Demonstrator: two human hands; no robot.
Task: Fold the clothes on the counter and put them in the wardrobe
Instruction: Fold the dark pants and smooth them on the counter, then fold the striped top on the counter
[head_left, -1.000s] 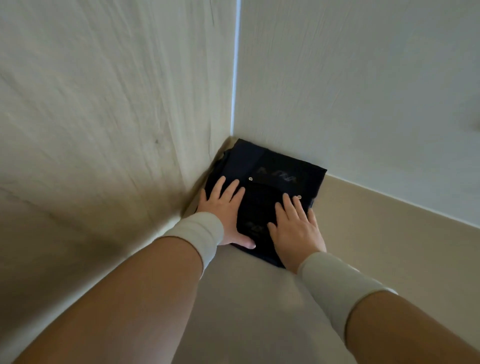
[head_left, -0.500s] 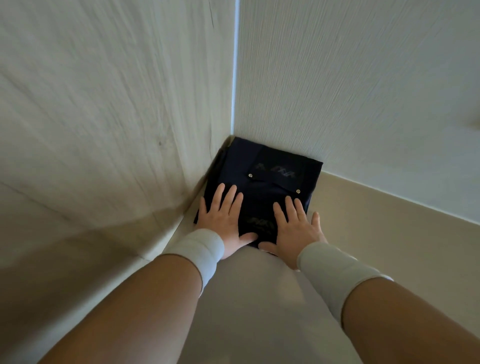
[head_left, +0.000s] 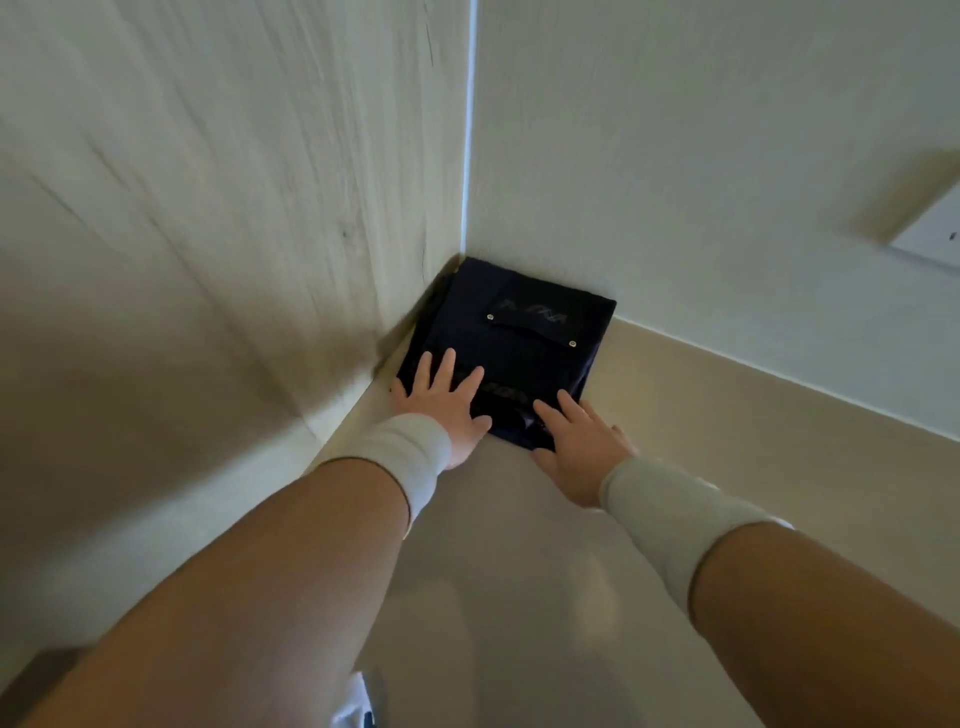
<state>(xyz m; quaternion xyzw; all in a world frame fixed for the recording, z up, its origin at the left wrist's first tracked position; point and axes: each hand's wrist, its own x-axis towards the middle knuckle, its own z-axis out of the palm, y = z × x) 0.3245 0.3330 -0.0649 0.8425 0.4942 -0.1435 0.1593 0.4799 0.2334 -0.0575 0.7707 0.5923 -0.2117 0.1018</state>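
Observation:
A folded dark navy garment (head_left: 524, 338) with a flap and two small snaps lies flat in the back left corner of a beige shelf (head_left: 701, 415), against both walls. My left hand (head_left: 441, 402) rests flat on its near left part, fingers straight and spread. My right hand (head_left: 576, 434) lies flat at its near right edge, fingers straight, partly on the cloth and partly on the shelf. Both wrists wear pale bands.
A pale wood-grain panel (head_left: 234, 208) rises on the left and a white back wall (head_left: 701, 156) on the right, meeting at a thin lit seam. A white plate (head_left: 935, 234) is fixed on the back wall at far right.
The garment has slid deeper into the corner under both hands. Both hands have drawn back toward its near edge, with the right hand now partly off the cloth.

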